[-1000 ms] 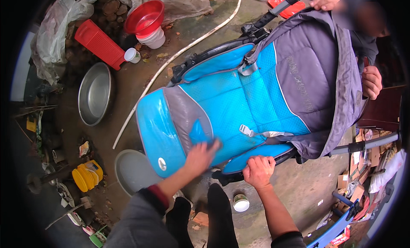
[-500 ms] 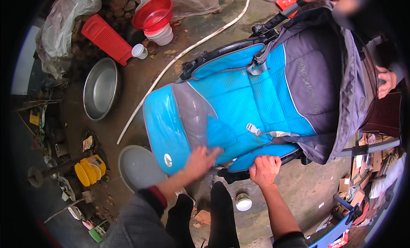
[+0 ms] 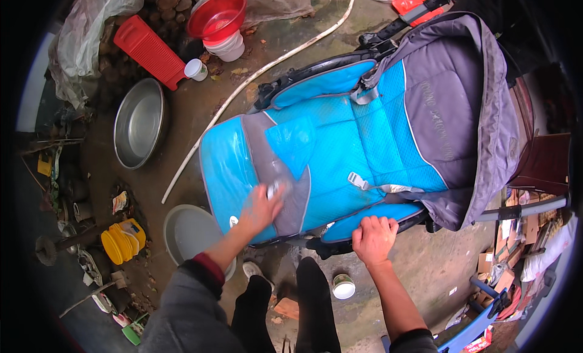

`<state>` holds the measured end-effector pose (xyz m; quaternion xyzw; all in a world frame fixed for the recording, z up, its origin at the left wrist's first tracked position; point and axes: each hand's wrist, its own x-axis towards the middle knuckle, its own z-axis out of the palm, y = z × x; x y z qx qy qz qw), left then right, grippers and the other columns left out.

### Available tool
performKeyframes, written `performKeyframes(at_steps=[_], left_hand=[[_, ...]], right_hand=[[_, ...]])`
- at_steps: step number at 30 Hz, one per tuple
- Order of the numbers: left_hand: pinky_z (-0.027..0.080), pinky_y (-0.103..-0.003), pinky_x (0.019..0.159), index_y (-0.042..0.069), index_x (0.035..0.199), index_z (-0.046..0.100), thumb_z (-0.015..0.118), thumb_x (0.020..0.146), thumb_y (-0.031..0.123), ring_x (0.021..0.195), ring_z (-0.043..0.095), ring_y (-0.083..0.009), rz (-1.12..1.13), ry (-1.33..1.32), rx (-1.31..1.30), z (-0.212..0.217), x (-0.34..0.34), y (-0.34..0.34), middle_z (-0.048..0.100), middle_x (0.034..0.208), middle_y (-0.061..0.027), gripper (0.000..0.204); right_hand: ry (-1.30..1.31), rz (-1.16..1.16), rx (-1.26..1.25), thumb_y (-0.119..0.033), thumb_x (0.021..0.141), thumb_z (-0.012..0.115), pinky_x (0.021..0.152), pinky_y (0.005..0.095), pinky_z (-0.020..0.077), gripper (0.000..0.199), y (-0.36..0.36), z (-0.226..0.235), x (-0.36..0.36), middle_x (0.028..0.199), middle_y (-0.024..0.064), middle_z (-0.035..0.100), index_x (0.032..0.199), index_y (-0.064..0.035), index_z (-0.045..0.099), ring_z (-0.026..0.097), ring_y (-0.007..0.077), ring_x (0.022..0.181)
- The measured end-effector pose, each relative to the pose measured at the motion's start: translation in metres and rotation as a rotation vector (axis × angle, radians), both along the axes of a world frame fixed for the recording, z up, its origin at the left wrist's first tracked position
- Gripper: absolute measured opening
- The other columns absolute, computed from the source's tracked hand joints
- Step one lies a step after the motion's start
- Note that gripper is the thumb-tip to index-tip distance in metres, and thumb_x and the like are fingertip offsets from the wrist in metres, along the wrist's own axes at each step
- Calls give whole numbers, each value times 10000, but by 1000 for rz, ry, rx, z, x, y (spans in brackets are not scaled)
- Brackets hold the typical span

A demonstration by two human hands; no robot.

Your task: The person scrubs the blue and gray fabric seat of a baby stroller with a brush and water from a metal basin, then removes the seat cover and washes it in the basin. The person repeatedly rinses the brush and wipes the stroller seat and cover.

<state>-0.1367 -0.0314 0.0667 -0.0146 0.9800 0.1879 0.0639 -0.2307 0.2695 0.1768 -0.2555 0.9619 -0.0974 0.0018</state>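
Observation:
A blue and grey stroller [image 3: 331, 131] lies in front of me, its grey hood [image 3: 495, 128] to the right and its blue footrest [image 3: 221, 161] to the left. My left hand [image 3: 261, 210], slightly blurred, has its fingers curled over the grey band beside the footrest. Just past its fingertips is a loose blue piece [image 3: 291, 143] that looks like cloth; the blurred hold on it is hard to see. My right hand [image 3: 373, 239] is closed on the near padded side [image 3: 346, 226] of the stroller. A grey buckle [image 3: 359, 181] lies on the seat.
At the left are a metal basin [image 3: 141, 123], a grey basin [image 3: 182, 228] and yellow tubs [image 3: 123, 240]. A red washboard [image 3: 149, 52] and a red basin [image 3: 217, 19] stand farther off. A pale hose [image 3: 243, 85] crosses the wet floor. A small tub [image 3: 344, 286] stands near my feet.
My left hand has moved up and left along the footrest side, and the blue piece has shifted the same way. Another person's hands have left the hood area. My right hand keeps its hold.

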Motion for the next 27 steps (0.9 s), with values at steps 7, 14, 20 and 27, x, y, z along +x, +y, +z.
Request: performKeyframes(at_steps=[7,14,20,27], left_hand=[[529,-466,799,238,1489,469,712,891,224,1011,590,-419,166,-90,194,-2,11,58,518,1187,-264,645],[457,-381,936,110,1494,477,614,954,133,1015,552,-324,603,-42,589,9,86,47,529,1141,-179,558],[455,-414,931,104,1476,498,584,947,107,1023,544,-334,990,297,488,41,88,20,538,1166,-190,536],[497,-461,761,232,1434,545,706,887,237,911,575,-392,281,290,-61,24,-82,-27,558,1043,-207,570]], right_hand=[[-346,-198,-484,-295,928,641,965,493,453,308,-132,-65,-102,1056,212,700,1077,-27,673,665,386,1004],[-723,-243,-648,-67,783,729,1010,438,453,394,-213,-100,-82,1348,219,569,1164,-17,640,549,401,1232],[-256,220,-249,19,778,647,997,512,437,492,-173,-38,49,1242,224,554,1260,-62,595,531,417,1202],[-606,26,-100,-40,771,657,1148,484,339,665,-175,-65,94,1454,281,434,1380,131,454,379,446,1398]])
